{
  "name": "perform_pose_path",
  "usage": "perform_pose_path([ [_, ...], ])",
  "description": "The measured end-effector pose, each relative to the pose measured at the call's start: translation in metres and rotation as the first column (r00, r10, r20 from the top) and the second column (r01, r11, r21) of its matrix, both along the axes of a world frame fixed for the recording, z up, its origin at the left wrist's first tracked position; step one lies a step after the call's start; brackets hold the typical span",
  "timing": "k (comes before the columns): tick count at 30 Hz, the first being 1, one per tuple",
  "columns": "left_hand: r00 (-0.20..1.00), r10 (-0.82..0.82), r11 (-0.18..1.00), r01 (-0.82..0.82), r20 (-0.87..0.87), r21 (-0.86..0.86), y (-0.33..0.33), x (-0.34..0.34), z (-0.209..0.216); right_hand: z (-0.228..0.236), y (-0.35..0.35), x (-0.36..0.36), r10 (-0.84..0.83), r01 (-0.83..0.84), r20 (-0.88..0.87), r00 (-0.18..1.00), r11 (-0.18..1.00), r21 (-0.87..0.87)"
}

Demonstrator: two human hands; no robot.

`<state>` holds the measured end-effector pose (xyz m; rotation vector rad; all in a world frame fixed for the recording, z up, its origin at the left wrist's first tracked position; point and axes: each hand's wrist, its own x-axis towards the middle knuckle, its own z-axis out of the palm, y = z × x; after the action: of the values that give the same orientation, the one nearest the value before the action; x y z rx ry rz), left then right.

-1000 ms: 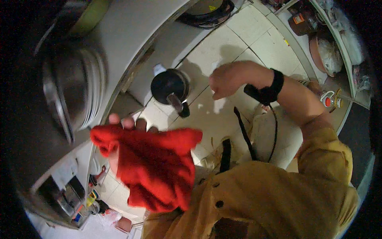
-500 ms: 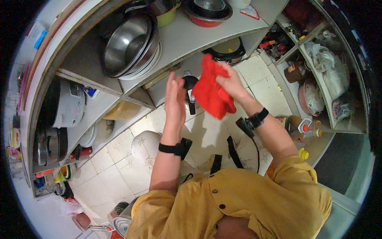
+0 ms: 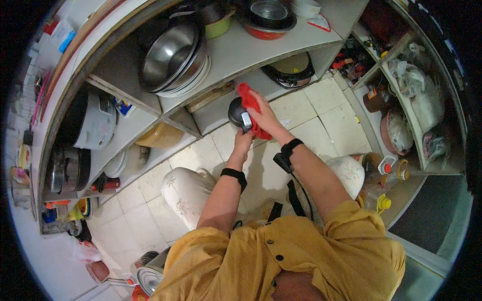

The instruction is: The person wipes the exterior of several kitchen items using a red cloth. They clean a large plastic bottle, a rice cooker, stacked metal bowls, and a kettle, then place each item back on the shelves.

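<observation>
A small dark pan with a pale metal piece at the root of its handle is just in front of the lower shelf. My left hand is closed round its black handle. The red cloth lies bunched along the right side of the pan. My right hand grips it, with fingers curled over the cloth. Part of the cloth hangs below that hand, and the pan's right edge is hidden behind it.
Steel bowls and white plates fill the upper shelf. A black electric pan sits in the compartment below. Oil bottles stand at my right; a white rice cooker is at left. Pale tiles cover the floor.
My left hand, earlier raised and open, has closed on the pan's handle. My right hand has brought the red cloth leftward and down against the pan.
</observation>
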<state>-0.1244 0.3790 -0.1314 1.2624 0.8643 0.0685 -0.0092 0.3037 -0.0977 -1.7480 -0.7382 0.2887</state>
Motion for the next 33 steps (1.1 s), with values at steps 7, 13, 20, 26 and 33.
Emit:
perform_pose_path([
  [7, 0.987, -0.109, 0.992, 0.101, -0.12, -0.069, 0.012, -0.009, 0.009, -0.028, -0.017, -0.031, -0.091, 0.382, -0.781, 0.618, 0.903, 0.197],
  [13, 0.993, -0.116, 0.991, 0.116, 0.001, -0.071, 0.019, -0.023, 0.004, -0.035, 0.007, -0.009, -0.115, 0.193, -0.384, 0.916, 0.966, 0.172],
  [20, 0.993, -0.07, 0.991, 0.08, 0.098, -0.104, 0.026, -0.03, 0.001, -0.095, -0.009, -0.046, 0.082, 0.405, -0.922, 0.378, 0.881, 0.244],
  [26, 0.995, -0.042, 0.996, 0.048, 0.09, -0.069, 0.033, -0.033, -0.001, -0.093, 0.016, -0.045, -0.24, 0.605, -0.758, 0.607, 0.758, 0.244],
  [33, 0.995, -0.058, 0.996, 0.064, 0.08, -0.068, 0.042, -0.036, -0.006, -0.084, 0.013, 0.015, 0.194, 0.217, -0.851, 0.488, 0.918, 0.333],
])
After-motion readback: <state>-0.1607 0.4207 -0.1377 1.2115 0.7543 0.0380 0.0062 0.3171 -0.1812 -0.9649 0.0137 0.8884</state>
